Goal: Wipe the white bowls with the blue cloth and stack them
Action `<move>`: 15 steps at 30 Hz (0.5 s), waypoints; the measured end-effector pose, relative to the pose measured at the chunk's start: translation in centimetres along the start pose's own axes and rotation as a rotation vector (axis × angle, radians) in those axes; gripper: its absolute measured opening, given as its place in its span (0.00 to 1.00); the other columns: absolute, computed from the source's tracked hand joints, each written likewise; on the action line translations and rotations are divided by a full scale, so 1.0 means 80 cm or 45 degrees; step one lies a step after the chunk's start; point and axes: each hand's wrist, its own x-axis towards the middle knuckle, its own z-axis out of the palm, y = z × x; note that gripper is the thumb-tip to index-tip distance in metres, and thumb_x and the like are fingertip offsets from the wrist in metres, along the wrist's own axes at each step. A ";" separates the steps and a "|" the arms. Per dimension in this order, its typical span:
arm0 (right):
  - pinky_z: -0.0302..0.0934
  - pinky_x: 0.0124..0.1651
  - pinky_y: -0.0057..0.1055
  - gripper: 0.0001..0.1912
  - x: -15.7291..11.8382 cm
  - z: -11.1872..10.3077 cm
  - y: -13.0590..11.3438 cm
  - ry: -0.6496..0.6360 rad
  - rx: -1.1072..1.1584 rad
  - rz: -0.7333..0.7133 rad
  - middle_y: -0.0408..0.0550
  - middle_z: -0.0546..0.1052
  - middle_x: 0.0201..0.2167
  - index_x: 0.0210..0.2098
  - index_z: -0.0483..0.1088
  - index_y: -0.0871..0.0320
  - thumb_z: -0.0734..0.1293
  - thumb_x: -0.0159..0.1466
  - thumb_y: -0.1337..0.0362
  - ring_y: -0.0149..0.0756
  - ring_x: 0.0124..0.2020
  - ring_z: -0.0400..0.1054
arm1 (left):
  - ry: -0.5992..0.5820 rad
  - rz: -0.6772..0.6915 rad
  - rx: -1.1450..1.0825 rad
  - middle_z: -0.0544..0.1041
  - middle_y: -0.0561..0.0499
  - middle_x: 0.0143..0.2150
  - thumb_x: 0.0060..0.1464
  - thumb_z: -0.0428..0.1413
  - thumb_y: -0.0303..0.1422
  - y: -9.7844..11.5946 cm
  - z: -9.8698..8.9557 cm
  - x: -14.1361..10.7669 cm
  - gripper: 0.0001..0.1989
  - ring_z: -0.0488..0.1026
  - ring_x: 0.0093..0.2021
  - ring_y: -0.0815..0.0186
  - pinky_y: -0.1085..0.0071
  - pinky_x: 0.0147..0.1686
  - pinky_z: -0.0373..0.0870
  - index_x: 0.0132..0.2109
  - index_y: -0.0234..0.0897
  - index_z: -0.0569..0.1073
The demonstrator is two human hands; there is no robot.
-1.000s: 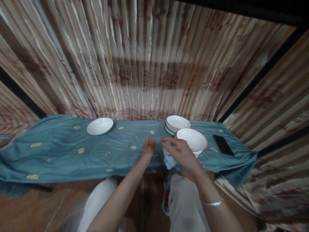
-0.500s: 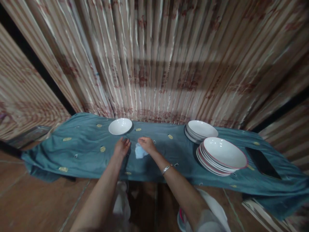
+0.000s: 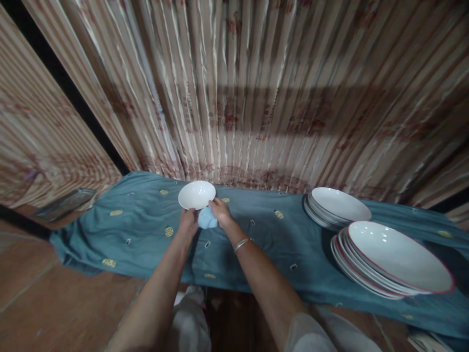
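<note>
A shallow white bowl [image 3: 197, 194] is near the table's back edge, left of centre. My left hand [image 3: 188, 220] is closed at its near rim, with the fingertips partly hidden against it. My right hand [image 3: 220, 211] grips a light blue cloth [image 3: 207, 218], which hangs bunched below the fingers. Its fingertips reach the bowl's right rim. Whether the bowl is lifted off the table, I cannot tell.
A teal patterned cloth [image 3: 146, 244] covers the table. To the right stand a stack of white dishes [image 3: 339, 205] and a nearer stack with red rims [image 3: 395, 254]. A dark flat object [image 3: 452, 261] lies beyond them. A striped curtain [image 3: 249, 98] hangs behind the table.
Both hands have moved forward to the white bowl, and the blue cloth has come along in my right hand. The view has shifted left, so the stacks appear farther right.
</note>
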 end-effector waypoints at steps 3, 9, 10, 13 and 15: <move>0.67 0.39 0.28 0.14 -0.011 -0.004 -0.009 0.029 -0.011 0.056 0.47 0.79 0.37 0.43 0.75 0.59 0.63 0.60 0.62 0.33 0.34 0.72 | 0.006 0.010 -0.007 0.79 0.48 0.36 0.49 0.46 0.13 0.000 -0.002 -0.011 0.28 0.77 0.27 0.69 0.72 0.35 0.77 0.55 0.37 0.66; 0.65 0.38 0.27 0.14 -0.078 -0.061 -0.028 0.050 -0.026 0.076 0.42 0.80 0.34 0.42 0.75 0.55 0.62 0.59 0.61 0.32 0.33 0.71 | -0.083 -0.076 0.024 0.79 0.46 0.39 0.47 0.47 0.12 -0.011 -0.006 -0.066 0.29 0.78 0.31 0.68 0.70 0.36 0.78 0.55 0.37 0.65; 0.64 0.37 0.27 0.14 -0.094 -0.078 -0.029 0.047 -0.036 0.071 0.42 0.79 0.32 0.40 0.76 0.55 0.62 0.59 0.61 0.32 0.32 0.71 | -0.145 -0.082 0.040 0.79 0.47 0.40 0.47 0.47 0.12 -0.015 -0.007 -0.078 0.29 0.78 0.32 0.69 0.69 0.37 0.78 0.55 0.37 0.65; 0.62 0.35 0.28 0.12 -0.149 -0.136 -0.031 0.077 -0.094 0.062 0.43 0.77 0.25 0.27 0.76 0.58 0.64 0.57 0.59 0.33 0.30 0.69 | -0.257 -0.125 0.092 0.79 0.49 0.36 0.48 0.48 0.14 -0.029 -0.004 -0.118 0.25 0.77 0.31 0.69 0.68 0.37 0.79 0.53 0.37 0.67; 0.62 0.35 0.29 0.13 -0.185 -0.176 -0.033 0.103 -0.128 0.057 0.44 0.76 0.22 0.23 0.75 0.59 0.65 0.55 0.57 0.34 0.29 0.68 | -0.323 -0.181 0.130 0.78 0.51 0.33 0.49 0.49 0.15 -0.043 -0.002 -0.143 0.25 0.78 0.30 0.68 0.67 0.38 0.79 0.53 0.37 0.67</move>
